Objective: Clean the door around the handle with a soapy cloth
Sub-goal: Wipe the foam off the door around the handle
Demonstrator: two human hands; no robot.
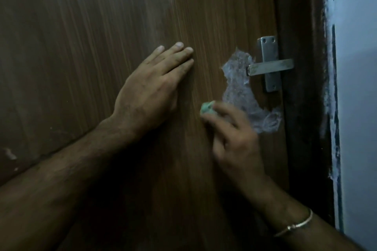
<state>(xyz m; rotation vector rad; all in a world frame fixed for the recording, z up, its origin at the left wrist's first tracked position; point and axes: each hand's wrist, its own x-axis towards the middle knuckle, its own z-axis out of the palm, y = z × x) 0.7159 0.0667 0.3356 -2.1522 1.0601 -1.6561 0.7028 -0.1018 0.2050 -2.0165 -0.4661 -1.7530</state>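
Head view: the right hand (230,128) bunches a green cloth (207,107) in curled fingers, likely to scrub with a compact pad, just left of the soap lather (237,87). The left hand (151,85) lies flat, fingers straight, bracing the door (102,16). Lather curves beside and below the handle (270,67).

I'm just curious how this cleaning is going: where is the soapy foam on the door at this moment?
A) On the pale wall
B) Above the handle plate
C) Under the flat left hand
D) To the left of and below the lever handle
D: the white foam curves from beside the lever handle down beneath its plate, on the door.
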